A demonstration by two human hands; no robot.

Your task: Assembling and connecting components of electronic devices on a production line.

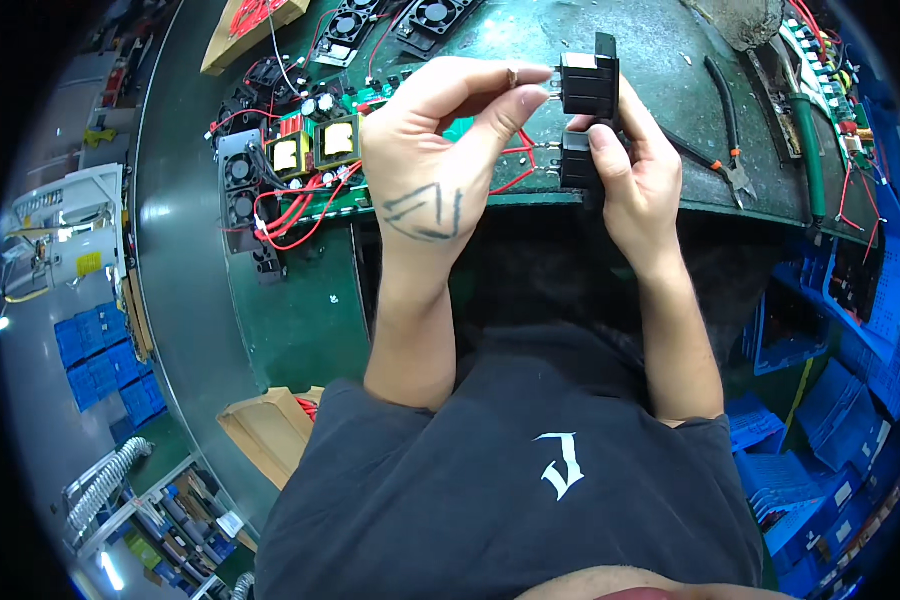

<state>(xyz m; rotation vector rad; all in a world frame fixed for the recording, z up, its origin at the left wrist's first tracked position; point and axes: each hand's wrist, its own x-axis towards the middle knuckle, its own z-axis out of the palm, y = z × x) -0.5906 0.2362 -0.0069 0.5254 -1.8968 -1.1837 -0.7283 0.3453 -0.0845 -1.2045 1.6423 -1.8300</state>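
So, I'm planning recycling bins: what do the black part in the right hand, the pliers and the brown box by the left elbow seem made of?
Black part in the right hand: probably moulded plastic, satin, given its crisp edges. Pliers: likely steel jaws, greyish sheen; dark smooth handles, perhaps plastic-coated. Brown box: apparently matt cardboard, thin flat panels.

Has a green workbench (660,60) ahead, pale grey floor (36,370) at left, loaded shelving (135,507) and bright light (112,571) lower left.
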